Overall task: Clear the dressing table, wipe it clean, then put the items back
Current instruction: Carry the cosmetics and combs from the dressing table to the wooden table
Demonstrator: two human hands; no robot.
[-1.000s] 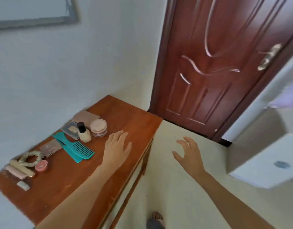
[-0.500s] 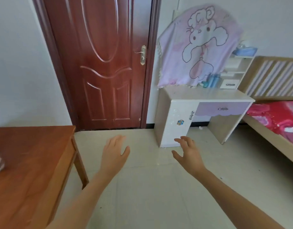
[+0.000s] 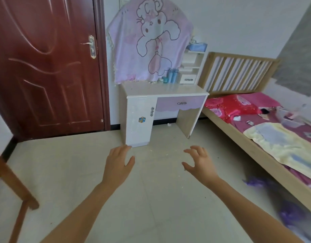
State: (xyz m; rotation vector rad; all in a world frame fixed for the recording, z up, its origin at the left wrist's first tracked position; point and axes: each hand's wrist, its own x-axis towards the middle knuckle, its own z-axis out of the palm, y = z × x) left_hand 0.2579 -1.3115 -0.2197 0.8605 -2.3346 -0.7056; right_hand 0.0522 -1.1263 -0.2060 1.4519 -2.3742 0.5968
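Left hand (image 3: 118, 163): held palm down above the floor (image 3: 160, 199), fingers straight and close together, thumb out to the side, holding nothing.
Right hand (image 3: 199, 163): level with the left and apart from it, fingers spread and a little bent, thumb wide, holding nothing.
Dressing table (image 3: 151, 89): white, against the far wall beyond both hands, between door (image 3: 45, 67) and bed (image 3: 239, 135), touched by neither hand.
Cloth (image 3: 147, 41): purple with a cartoon animal, draped over the upright back of the dressing table.
Bottles (image 3: 172, 75): blue, standing at the back right of the tabletop, just beside a small white drawer box (image 3: 188, 79).
Drawer (image 3: 181, 103): purple front under the tabletop, closed.
Brown table (image 3: 5, 172): only a corner and leg showing at the far left edge.
Towel (image 3: 282, 142): pale yellow, lying across the bed on the right.
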